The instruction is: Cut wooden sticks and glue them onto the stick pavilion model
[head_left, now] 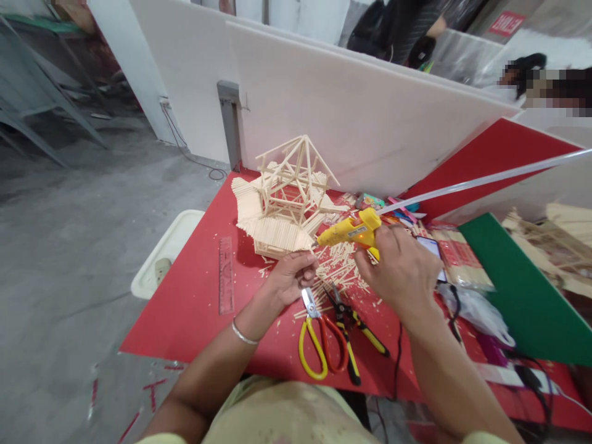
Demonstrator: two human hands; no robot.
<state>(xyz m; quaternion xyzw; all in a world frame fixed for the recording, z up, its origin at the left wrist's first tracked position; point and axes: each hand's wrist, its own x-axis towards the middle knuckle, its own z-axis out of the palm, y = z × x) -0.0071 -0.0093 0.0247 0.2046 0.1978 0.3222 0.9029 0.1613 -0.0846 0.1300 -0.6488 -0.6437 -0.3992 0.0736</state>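
A pavilion model (282, 228) built of thin wooden sticks stands on the red tabletop (185, 308), its upper frame bare and its lower roof covered in sticks. My right hand (400, 265) is wrapped around a yellow hot glue gun (349, 229), with a glue stick (485, 179) jutting from its back. The gun's nozzle is at the near right corner of the lower roof. Just below that corner, my left hand (296, 274) has its fingers curled and pinched; whatever is between the fingertips is too small to make out.
Scissors (319, 342) and black-yellow pliers (354, 327) lie close in front of me. Loose sticks (342, 265) are scattered right of the model, and a clear ruler (226, 275) lies left. White panels (351, 111) stand behind; a green board (522, 290) is at right.
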